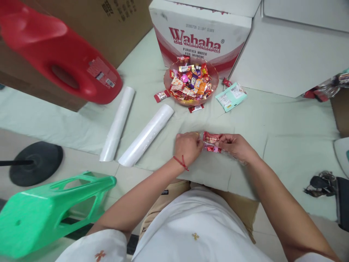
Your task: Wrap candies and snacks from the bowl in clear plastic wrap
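Just above the table edge nearest me is a small clear plastic bag [241,161] with several red and pink wrapped candies [211,137] in it. My left hand [188,145], with a red string bracelet at the wrist, is closed on the bag's left end. At the other side my right hand [237,145] pinches the bag over the candies between thumb and fingers. Some loose plastic trails beneath the right palm. Farther back stands a pink glass bowl [188,102] heaped with mixed wrapped sweets.
Two white plastic film rolls [147,134] lie left of my hands. A mint-green packet [231,96] and stray candies [161,95] surround the bowl. Behind are a Wahaha carton [201,36] and a red jug [60,54]. A green stool [29,218] is lower left; keys [323,183] are at right.
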{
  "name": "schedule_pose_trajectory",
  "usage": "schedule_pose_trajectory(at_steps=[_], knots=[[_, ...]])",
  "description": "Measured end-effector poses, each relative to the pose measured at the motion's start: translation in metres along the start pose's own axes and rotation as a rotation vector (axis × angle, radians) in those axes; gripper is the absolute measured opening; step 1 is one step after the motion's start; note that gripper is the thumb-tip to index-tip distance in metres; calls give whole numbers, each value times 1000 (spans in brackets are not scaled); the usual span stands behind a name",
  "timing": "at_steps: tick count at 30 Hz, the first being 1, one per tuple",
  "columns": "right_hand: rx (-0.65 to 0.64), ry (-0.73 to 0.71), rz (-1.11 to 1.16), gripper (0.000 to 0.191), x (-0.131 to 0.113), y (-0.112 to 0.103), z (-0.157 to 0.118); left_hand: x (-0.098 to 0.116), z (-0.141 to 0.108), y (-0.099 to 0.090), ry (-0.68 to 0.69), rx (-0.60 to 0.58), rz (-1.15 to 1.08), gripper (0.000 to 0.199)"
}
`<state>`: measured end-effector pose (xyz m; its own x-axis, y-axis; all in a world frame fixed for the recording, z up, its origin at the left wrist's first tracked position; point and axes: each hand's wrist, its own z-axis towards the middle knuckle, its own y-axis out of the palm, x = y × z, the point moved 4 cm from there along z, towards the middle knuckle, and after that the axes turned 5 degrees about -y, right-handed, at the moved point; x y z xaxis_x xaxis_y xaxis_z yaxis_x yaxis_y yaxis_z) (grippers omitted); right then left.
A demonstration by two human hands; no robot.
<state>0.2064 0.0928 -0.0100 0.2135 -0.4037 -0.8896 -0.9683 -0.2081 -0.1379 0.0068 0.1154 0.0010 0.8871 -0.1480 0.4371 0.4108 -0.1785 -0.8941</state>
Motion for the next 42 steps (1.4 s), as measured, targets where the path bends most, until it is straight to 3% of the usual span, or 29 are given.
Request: schedule_pose_trajectory(at_steps=[3, 9, 14, 20, 26, 31, 34, 35, 36, 38, 39, 42], knots=[[23, 16, 8, 46, 3, 2, -3, 0, 3, 3, -21, -12, -9, 15], [89, -7, -3, 45, 8, 4, -7, -15, 8, 1, -124, -36, -269, 12], [32, 15, 67, 42, 7, 7, -10, -28, 14, -3, -204, -156, -416, 18], [103, 2, 74, 38, 7, 12, -7, -28, 22, 0, -164, -9, -273, 17], [90, -8, 105, 38, 7, 13, -7, -51, 35, -8, -263, -240, -542, 18], [108, -25, 99, 40, 8, 13, -6, -60, 31, -25, -278, -29, -277, 3], [117, -22, 86, 38, 11, 13, -6, -39, 8, -37, -107, 286, -269, 11], [117, -22, 78, 37, 12, 12, -6, -27, -1, -40, 12, 385, -320, 15], [115, -24, 70, 36, 13, 12, -6, -14, -9, -40, 180, 396, -391, 20], [105, -40, 66, 33, 13, 12, -6, 13, -17, -30, 513, 238, -516, 28], [99, -46, 68, 32, 13, 12, -6, 22, -16, -21, 610, 129, -540, 33], [96, -40, 79, 34, 12, 11, -7, 28, 3, 11, 607, -150, -447, 42]])
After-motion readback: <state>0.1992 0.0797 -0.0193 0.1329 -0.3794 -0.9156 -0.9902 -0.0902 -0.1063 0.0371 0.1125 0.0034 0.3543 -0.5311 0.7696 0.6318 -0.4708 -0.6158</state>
